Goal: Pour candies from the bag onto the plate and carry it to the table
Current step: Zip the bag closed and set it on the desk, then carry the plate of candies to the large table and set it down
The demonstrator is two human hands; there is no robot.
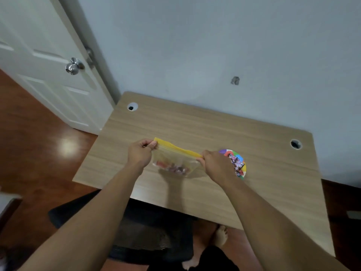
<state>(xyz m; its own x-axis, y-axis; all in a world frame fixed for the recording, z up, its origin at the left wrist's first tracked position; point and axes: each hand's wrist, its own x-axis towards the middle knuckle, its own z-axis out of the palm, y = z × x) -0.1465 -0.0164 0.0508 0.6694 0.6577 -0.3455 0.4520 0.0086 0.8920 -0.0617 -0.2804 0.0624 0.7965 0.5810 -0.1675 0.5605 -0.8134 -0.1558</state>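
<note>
A clear zip bag (175, 161) with a yellow top strip hangs over the wooden desk (195, 124), stretched between both hands. My left hand (139, 153) pinches the strip's left end and my right hand (214, 165) pinches its right end. Several wrapped candies (173, 169) lie in the bottom of the bag. A multicoloured plate (235, 154) rests on the desk just right of my right hand, partly hidden by it, with a pile of wrapped candies (237, 165) on it.
The desk stands against a pale wall and has a cable hole at the back left (132, 107) and back right (295, 144). A black chair (152, 235) sits under the near edge. A white door (48, 61) is at the left.
</note>
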